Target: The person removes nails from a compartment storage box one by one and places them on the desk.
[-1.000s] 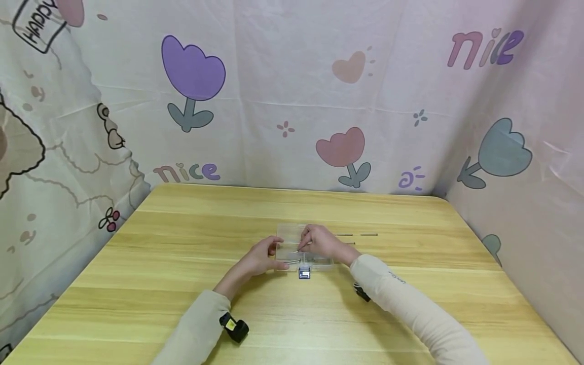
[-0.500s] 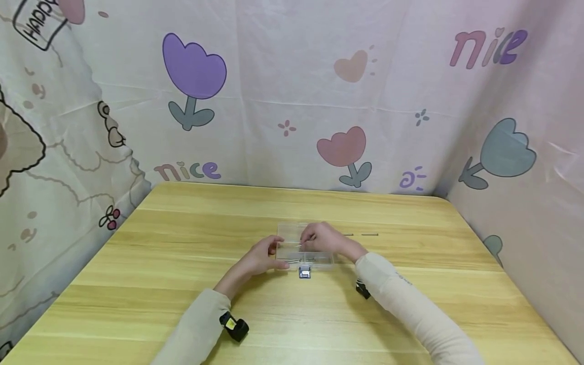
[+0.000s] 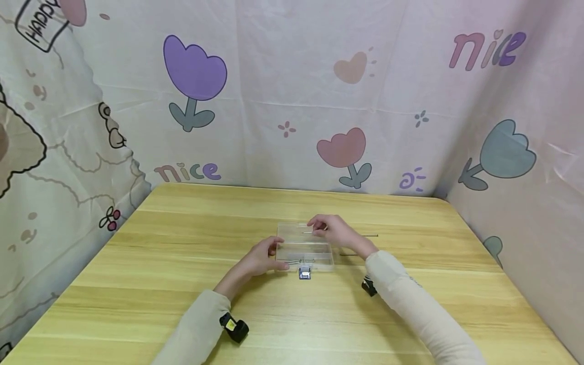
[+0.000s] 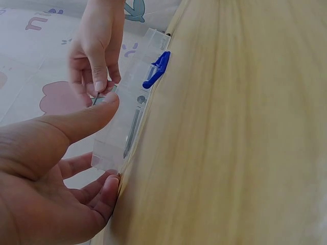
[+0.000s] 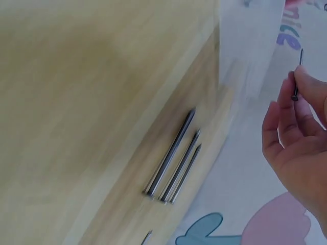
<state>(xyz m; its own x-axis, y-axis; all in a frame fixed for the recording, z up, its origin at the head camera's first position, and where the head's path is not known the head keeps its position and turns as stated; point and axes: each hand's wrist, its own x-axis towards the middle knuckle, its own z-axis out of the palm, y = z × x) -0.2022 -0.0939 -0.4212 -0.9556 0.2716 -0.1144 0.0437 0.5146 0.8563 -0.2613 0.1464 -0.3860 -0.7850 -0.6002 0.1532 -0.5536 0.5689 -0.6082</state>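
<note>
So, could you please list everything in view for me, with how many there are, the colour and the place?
Box: one, clear, open on the table
Lid: one, clear, folded back behind the box
Latch: one, blue, on the box's front
Boxed nails: exact count unclear, grey, in the front compartments
Loose nails: four in the right wrist view, one cut off, grey, on the table
Held nail: one, grey, pinched in the right hand
Table: one, light wood, under the box
Printed cloth: count unclear, whitish with coloured prints, around the table
Wrist cameras: two, black, one per wrist
Sleeves: two, cream, on the arms
Hands: two, left gripping the box's left end, right above the lid
</note>
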